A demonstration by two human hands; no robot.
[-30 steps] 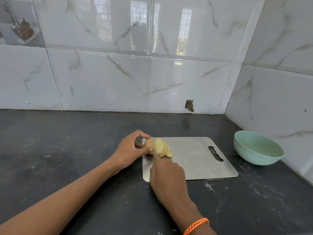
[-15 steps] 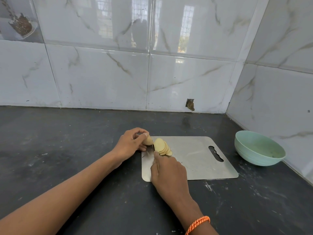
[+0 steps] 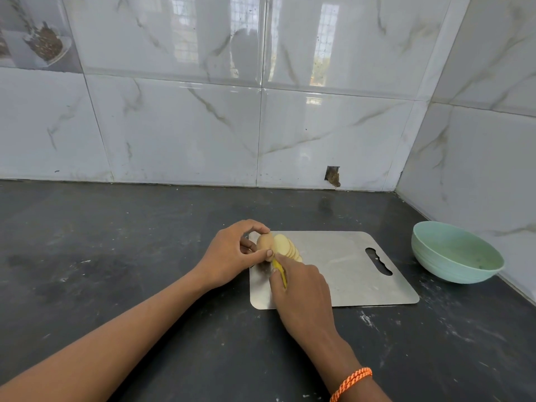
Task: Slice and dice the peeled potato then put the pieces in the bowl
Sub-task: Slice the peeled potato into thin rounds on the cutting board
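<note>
Head view: a dark stone desk (image 3: 116,256) runs into a corner of glossy white marble-patterned wall tiles (image 3: 179,132). A metal cutting board (image 3: 342,271) with a slotted handle hole on its right side lies flat on the desk, near the middle of the view.

The left hand (image 3: 232,256) sits at the board's far left corner, thumb and fingers curled round the uncut end of the peeled potato (image 3: 265,242), pinching it and holding it down on the board. Just to the right of that end piece, a row of round potato slices (image 3: 285,247) leans in an overlapping fan, touching the end piece and resting on the board.

The right hand (image 3: 301,294) lies over the board's near left part, its fingers wrapped round the yellow handle of a knife (image 3: 279,269). Only the handle and a short stretch near it show; the blade is hidden between the hand and the potato, so its exact place in the cut cannot be told. The two hands are close together, nearly touching at the potato. An orange braided wristband (image 3: 352,382) circles the right wrist.

A pale green bowl (image 3: 452,256) stands upright on the desk to the right of the board, apart from it and near the side wall. A small broken patch (image 3: 333,176) shows at the foot of the back wall tiles.
</note>
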